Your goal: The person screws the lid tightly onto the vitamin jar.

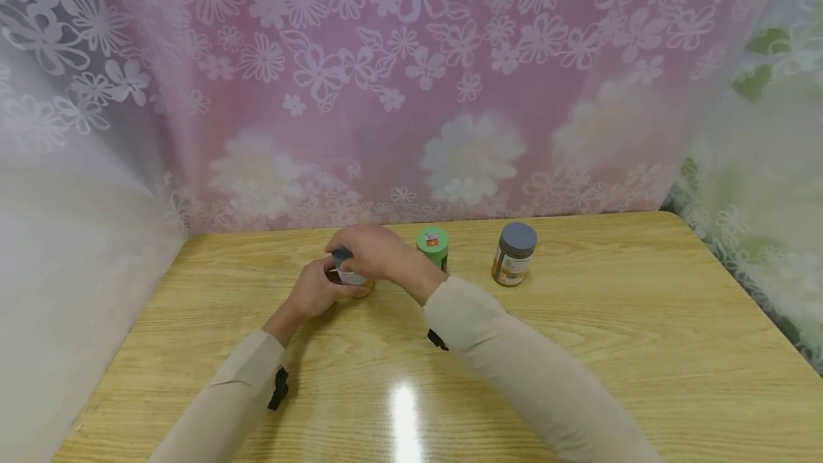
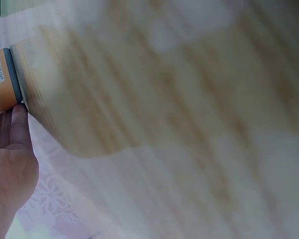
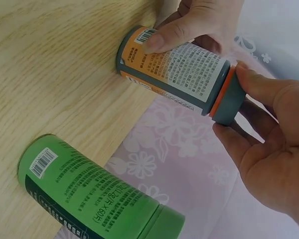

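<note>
A dark grey bottle [image 3: 184, 69] with an orange and white label and a grey cap stands on the table, left of centre in the head view. My left hand [image 1: 315, 290] grips its body low down, with the thumb across the label in the right wrist view. From above, my right hand [image 1: 373, 252] pinches the cap [image 3: 229, 97] between thumb and fingers; an orange ring shows just under the cap. Only the base end of this bottle appears in the left wrist view. Close by on the right is a green bottle [image 3: 99, 194], partly behind my right forearm in the head view.
Farther right stands a second grey-capped jar [image 1: 514, 254] with an orange and white label. The wooden table [image 1: 579, 334] ends at a pink flowered curtain [image 1: 411, 91] behind. Pale flowered cloth hangs at both sides.
</note>
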Available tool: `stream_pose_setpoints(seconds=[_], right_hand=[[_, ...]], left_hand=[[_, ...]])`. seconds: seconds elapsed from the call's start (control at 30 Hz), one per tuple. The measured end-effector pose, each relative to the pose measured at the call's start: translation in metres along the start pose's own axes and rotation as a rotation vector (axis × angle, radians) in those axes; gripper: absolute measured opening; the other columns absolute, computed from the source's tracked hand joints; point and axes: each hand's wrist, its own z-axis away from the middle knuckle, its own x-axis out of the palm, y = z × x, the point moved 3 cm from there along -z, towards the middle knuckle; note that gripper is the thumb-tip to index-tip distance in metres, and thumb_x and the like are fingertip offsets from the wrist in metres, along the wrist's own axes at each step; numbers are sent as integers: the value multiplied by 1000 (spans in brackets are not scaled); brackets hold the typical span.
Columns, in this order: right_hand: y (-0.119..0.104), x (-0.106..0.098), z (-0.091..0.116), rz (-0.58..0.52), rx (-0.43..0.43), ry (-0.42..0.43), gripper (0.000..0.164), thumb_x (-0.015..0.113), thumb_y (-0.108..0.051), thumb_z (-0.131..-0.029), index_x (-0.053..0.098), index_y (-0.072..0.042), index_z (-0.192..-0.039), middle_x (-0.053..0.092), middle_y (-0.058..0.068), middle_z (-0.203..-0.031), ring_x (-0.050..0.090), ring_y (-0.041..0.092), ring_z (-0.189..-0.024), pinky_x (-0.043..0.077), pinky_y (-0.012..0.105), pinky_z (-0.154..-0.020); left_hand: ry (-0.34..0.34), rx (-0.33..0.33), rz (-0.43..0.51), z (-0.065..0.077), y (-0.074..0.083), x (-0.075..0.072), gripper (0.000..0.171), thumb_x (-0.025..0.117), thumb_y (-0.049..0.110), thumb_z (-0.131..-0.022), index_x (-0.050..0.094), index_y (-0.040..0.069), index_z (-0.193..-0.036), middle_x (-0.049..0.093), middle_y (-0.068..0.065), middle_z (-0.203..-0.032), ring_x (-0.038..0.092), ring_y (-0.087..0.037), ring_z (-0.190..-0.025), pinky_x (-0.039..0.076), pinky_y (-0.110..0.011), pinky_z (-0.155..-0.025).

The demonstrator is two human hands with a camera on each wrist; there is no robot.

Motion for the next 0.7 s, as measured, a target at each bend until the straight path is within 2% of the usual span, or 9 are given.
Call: stream_pose_setpoints(seconds=[0.13,0.27,0.47,0.6,0.7], right_hand=[[0,3,0,-2,9,16,37,61,-19,-85,56,-17,-121,52,-5,-121,51,11,-103,42,23,-78],[-2,4,1,14,16,37,37,62,-19,-84,56,-18,-121,52,-6,-120,51,11,-102,42,23,-78],[-5,6,-1,50,36,37,39,61,-18,-85,53,-18,-123,51,-6,-122,50,11,-105,43,23,-80],[0,8,-2,55,38,35,41,60,-18,-86,50,-18,-126,48,-5,-125,47,12,-110,42,25,-84],[4,9,-2,89,12,30,48,57,-25,-88,41,-18,-133,41,-3,-132,40,14,-118,40,28,-87]], left_hand=[[2,-13,-8,0,-2,1,41,75,17,-72,58,8,-108,59,-6,-102,60,-19,-87,50,-33,-68],[-1,-12,-5,-4,-10,1,44,76,19,-71,57,8,-110,59,-7,-102,60,-19,-86,50,-36,-67],[18,-12,-107,-14,-30,0,43,76,31,-70,56,12,-102,60,-3,-92,60,-16,-78,49,-33,-62],[25,0,-127,-18,-30,1,47,74,36,-70,54,12,-105,59,-3,-94,58,-15,-80,48,-31,-64],[24,15,-128,-19,-29,1,51,72,38,-72,51,13,-111,57,-3,-98,57,-16,-81,48,-31,-64]])
